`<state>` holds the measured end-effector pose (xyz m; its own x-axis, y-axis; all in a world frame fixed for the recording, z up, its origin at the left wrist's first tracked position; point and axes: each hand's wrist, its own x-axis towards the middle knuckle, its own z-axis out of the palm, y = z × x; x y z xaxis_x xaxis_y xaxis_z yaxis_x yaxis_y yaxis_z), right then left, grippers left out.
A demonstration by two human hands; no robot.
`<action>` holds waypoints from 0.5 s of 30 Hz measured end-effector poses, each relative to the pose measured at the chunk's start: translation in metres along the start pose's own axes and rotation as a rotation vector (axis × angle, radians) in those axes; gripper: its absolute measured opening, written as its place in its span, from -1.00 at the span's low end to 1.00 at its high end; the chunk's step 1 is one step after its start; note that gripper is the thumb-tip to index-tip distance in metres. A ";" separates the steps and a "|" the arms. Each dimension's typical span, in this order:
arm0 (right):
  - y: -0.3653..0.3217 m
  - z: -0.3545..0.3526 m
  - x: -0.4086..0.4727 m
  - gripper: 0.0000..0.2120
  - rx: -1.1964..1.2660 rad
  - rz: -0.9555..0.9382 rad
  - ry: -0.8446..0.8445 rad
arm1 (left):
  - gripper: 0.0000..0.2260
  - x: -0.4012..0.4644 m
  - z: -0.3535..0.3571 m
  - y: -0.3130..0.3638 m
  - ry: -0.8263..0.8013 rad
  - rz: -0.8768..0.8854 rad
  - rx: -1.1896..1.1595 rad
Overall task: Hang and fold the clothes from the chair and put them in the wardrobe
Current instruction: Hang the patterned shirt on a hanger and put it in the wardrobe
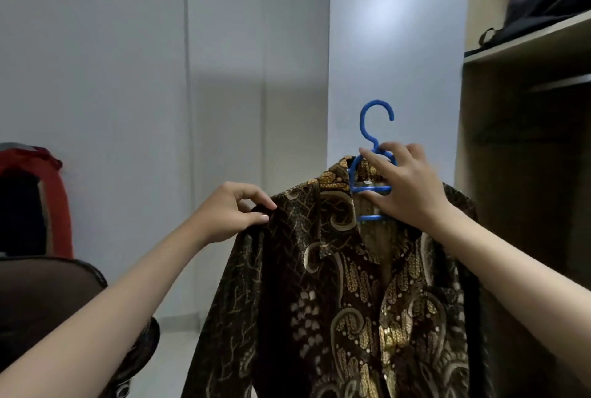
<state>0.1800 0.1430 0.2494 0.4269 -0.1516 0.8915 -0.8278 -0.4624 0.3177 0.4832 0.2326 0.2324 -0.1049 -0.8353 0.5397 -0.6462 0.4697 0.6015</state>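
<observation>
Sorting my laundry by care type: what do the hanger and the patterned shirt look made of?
The blue hanger looks like moulded plastic: uniform colour, smooth rounded hook, slight sheen. The shirt seems a thin woven fabric, perhaps cotton batik, dark brown with gold motifs; it drapes softly with a mild sheen. The fibre cannot be confirmed.

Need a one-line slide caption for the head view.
Right hand holds blue hanger carrying batik shirt; left hand pinches its shoulder beside open wardrobe.

Shirt (335, 301) hem cut off by bottom edge; hanger (372, 173) shoulders hidden under fabric; wardrobe (524, 173) interior lost in shadow.
</observation>
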 end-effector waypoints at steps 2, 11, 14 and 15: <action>0.026 -0.008 -0.011 -0.36 -0.036 0.032 -0.028 | -0.80 0.015 0.027 0.011 -0.017 0.015 -0.012; 0.104 -0.021 -0.062 -0.38 0.133 0.316 -0.163 | -0.69 0.079 0.146 0.043 -0.039 0.065 -0.275; 0.125 -0.010 -0.068 -0.27 0.254 0.427 -0.256 | -0.70 0.096 0.178 0.044 -0.067 0.073 -0.311; 0.132 -0.006 -0.069 -0.24 0.281 0.479 -0.286 | -0.72 0.102 0.189 0.043 -0.071 0.070 -0.312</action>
<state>0.0392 0.0978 0.2322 0.1446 -0.6091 0.7798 -0.8408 -0.4912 -0.2277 0.3024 0.1138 0.2017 -0.2007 -0.8104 0.5504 -0.3738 0.5827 0.7216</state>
